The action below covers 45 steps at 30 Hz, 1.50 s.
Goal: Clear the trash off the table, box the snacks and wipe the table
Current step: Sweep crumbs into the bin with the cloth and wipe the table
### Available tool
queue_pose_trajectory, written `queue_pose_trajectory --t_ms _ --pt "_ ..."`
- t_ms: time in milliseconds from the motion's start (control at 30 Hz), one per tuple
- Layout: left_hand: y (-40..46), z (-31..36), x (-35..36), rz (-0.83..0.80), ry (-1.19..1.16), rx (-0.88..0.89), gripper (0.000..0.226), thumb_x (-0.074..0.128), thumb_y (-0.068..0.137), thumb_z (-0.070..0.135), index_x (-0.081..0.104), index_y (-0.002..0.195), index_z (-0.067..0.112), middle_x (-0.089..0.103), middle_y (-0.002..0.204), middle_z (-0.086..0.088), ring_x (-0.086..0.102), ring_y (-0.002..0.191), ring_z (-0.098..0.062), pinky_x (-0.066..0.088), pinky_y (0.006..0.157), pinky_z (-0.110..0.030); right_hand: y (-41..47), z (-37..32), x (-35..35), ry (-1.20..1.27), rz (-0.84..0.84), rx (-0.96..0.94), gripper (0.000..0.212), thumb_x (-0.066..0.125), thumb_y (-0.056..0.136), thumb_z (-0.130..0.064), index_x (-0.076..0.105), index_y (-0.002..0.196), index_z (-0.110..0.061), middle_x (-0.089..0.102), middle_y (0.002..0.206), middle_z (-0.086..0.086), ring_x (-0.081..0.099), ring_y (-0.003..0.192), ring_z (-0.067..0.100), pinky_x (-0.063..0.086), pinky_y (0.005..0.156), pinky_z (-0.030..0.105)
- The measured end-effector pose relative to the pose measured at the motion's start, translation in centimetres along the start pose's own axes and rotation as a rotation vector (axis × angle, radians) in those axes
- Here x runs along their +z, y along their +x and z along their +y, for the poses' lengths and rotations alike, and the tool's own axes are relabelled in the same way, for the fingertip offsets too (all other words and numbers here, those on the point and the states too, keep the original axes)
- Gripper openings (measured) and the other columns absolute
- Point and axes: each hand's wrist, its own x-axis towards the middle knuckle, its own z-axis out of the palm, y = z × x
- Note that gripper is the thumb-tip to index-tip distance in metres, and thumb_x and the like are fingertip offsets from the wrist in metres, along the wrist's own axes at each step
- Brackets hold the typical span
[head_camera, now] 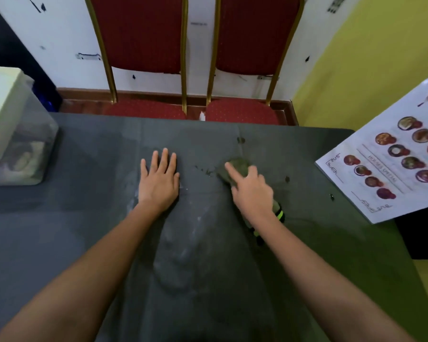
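The dark grey table (84, 218) carries pale smears down its middle and small dark specks (240, 139) near the far edge. My left hand (158, 178) lies flat on the tabletop, fingers straight and together. My right hand (251, 191) presses a grey-green cloth (237, 166) against the table, index finger stretched out over it, the other fingers curled on it. A black and neon-yellow part of the cloth (279, 214) shows under my right wrist. A clear plastic box with a white lid (8, 124) stands at the left edge, snacks dimly visible inside.
A laminated menu with food pictures (391, 159) hangs over the table's right edge. Two red chairs with gold frames (143, 109) (242, 112) are pushed in at the far side. Yellow wall on the right.
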Motion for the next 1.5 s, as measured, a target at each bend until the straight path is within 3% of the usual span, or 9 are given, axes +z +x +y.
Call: queue_pose_trajectory --t_ms 133,200,467,733,1000,1200,1367,1433,1500 --pt "0.3 -0.5 0.6 0.005 -0.029 0.01 0.054 0.018 0.1 0.035 0.006 0.151 0.02 0.003 0.159 -0.003 0.0 0.145 -0.026 0.0 0.114 -0.052 -7.5 -0.9 1.8 -0.025 0.013 -0.442 0.071 0.067 0.077 -0.038 0.035 0.139 -0.05 0.058 0.109 0.012 0.06 0.076 0.028 0.051 0.054 0.038" --pt "0.1 -0.6 0.7 0.024 -0.032 0.014 0.054 0.019 0.1 0.036 0.008 0.151 0.02 0.005 0.159 -0.003 0.001 0.145 -0.026 0.001 0.114 -0.053 -5.8 0.5 1.7 -0.076 0.059 -0.532 0.073 0.069 0.075 -0.038 0.036 0.138 -0.051 0.06 0.105 0.01 0.06 0.073 0.027 0.05 0.051 0.036" --pt "0.2 -0.4 0.9 0.023 -0.062 0.013 0.054 0.02 0.1 0.035 0.009 0.15 0.02 0.006 0.159 -0.003 0.001 0.145 -0.027 0.0 0.114 -0.053 6.4 -1.7 -0.1 -0.021 0.037 0.025 0.057 0.05 0.093 -0.037 0.026 0.144 -0.051 0.044 0.121 0.012 0.052 0.097 0.03 0.048 0.069 0.039" --pt "0.2 -0.6 1.2 0.036 -0.05 0.019 0.057 0.013 0.096 0.037 0.013 0.15 0.019 0.011 0.158 -0.005 0.006 0.145 -0.028 0.003 0.114 -0.053 -1.8 -1.4 1.2 -0.064 0.054 -0.557 0.068 0.066 0.079 -0.035 0.037 0.138 -0.051 0.057 0.107 0.012 0.058 0.076 0.029 0.051 0.052 0.038" --pt "0.1 -0.4 0.9 0.03 -0.064 0.035 0.054 0.019 0.099 0.035 0.009 0.15 0.019 0.008 0.159 -0.005 0.003 0.145 -0.028 0.001 0.114 -0.051 9.3 -3.9 -0.5 -0.059 0.033 -0.105 0.054 0.048 0.095 -0.036 0.028 0.142 -0.053 0.043 0.124 0.012 0.052 0.101 0.032 0.048 0.071 0.041" --pt "0.2 -0.6 1.4 0.048 -0.077 0.04 0.057 0.013 0.096 0.036 0.015 0.15 0.017 0.013 0.158 -0.007 0.009 0.145 -0.029 0.006 0.114 -0.05 -3.8 -2.7 0.9 -0.054 -0.055 -0.546 0.065 0.061 0.078 -0.037 0.038 0.138 -0.051 0.057 0.114 0.012 0.059 0.078 0.029 0.052 0.056 0.036" --pt "0.1 -0.4 1.0 0.051 -0.087 0.042 0.059 0.01 0.094 0.038 0.015 0.15 0.018 0.013 0.158 -0.007 0.009 0.145 -0.028 0.005 0.114 -0.051 -8.8 -0.1 0.2 -0.136 -0.158 -0.808 0.06 0.05 0.082 -0.044 0.032 0.138 -0.054 0.063 0.112 0.01 0.063 0.074 0.023 0.051 0.051 0.034" --pt "0.0 -0.3 0.9 0.028 -0.08 0.045 0.056 0.013 0.097 0.036 0.013 0.15 0.018 0.011 0.158 -0.006 0.006 0.145 -0.028 0.004 0.114 -0.051 -3.6 0.0 0.2 -0.167 -0.104 -0.739 0.064 0.055 0.084 -0.038 0.029 0.14 -0.055 0.06 0.115 0.012 0.062 0.08 0.028 0.052 0.056 0.037" --pt "0.0 -0.2 0.8 0.005 -0.084 0.044 0.054 0.018 0.1 0.036 0.009 0.15 0.02 0.006 0.159 -0.004 0.002 0.145 -0.026 0.001 0.114 -0.051 1.6 -0.6 -0.6 -0.135 -0.047 -0.478 0.062 0.052 0.088 -0.035 0.027 0.14 -0.057 0.052 0.115 0.01 0.057 0.087 0.031 0.052 0.062 0.04"
